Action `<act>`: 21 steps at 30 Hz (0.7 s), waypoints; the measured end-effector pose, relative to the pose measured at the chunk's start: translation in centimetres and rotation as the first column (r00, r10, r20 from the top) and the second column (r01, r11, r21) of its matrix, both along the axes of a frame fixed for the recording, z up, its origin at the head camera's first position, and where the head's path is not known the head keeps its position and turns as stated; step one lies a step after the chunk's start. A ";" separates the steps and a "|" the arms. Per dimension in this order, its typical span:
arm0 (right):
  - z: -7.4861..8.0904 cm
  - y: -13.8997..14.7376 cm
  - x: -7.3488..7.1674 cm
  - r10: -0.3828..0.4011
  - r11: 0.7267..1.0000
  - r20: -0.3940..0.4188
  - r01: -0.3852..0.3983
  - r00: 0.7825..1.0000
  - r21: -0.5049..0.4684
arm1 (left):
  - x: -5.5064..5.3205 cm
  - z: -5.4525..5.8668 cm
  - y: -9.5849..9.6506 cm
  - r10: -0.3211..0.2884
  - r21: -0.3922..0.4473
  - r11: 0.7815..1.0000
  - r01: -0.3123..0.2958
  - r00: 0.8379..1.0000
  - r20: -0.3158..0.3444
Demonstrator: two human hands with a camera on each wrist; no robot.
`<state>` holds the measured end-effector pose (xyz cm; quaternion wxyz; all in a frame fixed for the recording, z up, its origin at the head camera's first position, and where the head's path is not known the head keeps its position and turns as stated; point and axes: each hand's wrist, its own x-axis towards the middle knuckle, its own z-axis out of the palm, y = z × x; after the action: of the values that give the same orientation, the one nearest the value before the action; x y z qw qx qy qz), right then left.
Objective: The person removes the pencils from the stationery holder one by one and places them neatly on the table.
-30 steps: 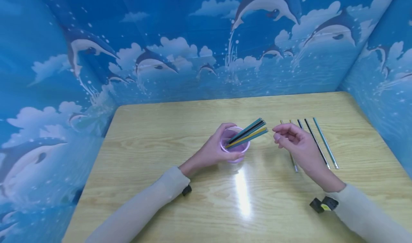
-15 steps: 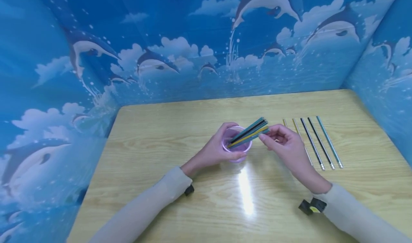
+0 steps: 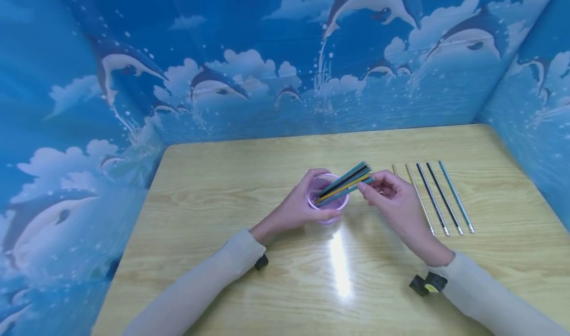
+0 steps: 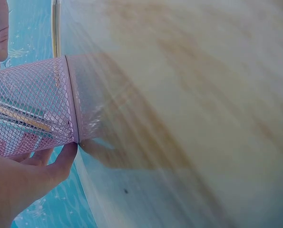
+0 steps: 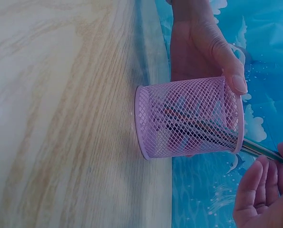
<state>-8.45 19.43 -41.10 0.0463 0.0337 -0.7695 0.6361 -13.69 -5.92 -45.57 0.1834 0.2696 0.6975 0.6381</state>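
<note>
A pink mesh pencil cup point(image 5: 189, 118) stands on the table, gripped around its side by my left hand point(image 3: 299, 203). Several pencils point(image 3: 340, 181), teal, black and yellow, lean out of the cup towards the right. With thumb and fingertips my right hand point(image 3: 394, 196) pinches the upper end of a teal pencil point(image 3: 349, 191), the lowest of the leaning bunch. That pencil's lower part is still inside the cup. In the left wrist view the lower ends of the pencils show through the mesh.
To the right of my right hand, several pencils point(image 3: 456, 196) lie side by side in a row on the wooden table point(image 3: 213, 192). Blue cloth walls point(image 3: 262, 108) with dolphins rise behind the table and at both sides.
My right hand has moved left from beside the row of pencils to the leaning bunch and now pinches a teal pencil. My left hand keeps its grip on the cup.
</note>
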 end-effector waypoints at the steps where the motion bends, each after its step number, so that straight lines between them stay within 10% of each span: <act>1: 0.0 0.0 0.0 -0.007 1.000 -0.002 0.007 1.000 -0.005 | 0.0 0.0 0.0 0.003 -0.003 1.000 -0.003 1.000 0.001; 13: 0.4 0.7 0.4 -0.127 0.975 -0.110 0.103 0.986 -0.198 | 0.0 0.2 0.0 0.023 -0.020 1.000 -0.023 1.000 -0.006; 21: 1.1 1.4 0.3 -0.260 0.883 -0.225 0.137 0.939 -0.448 | 0.1 0.0 0.1 0.019 -0.010 1.000 -0.019 1.000 0.011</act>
<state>-8.15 20.84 -40.01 0.2260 0.0321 -0.5970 0.7691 -13.60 -5.84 -45.53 0.1824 0.2584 0.7021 0.6380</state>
